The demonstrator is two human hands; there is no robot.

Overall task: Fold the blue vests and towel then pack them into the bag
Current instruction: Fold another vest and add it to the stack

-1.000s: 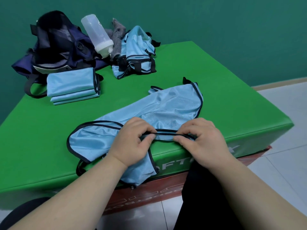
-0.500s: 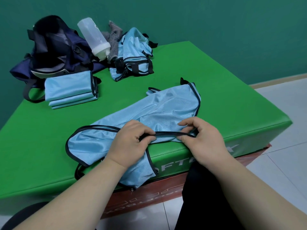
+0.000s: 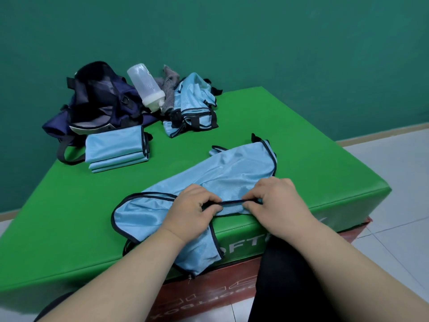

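On the green desk [image 3: 69,217], head view: one blue vest [image 3: 220,173] pinched at its black trim.
Left hand [image 3: 188,212] and right hand [image 3: 278,203] both have fingers curled, pinching that trim at the near edge; the vest's long axis runs diagonally, near-left to far-right, one end drooping over the front. Folded vests [image 3: 116,149] sit beside the bag [image 3: 102,101], far left.

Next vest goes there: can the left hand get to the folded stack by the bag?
Probably yes, once freed: the left hand pinches the vest, but only bare green mat lies between it and the folded stack.
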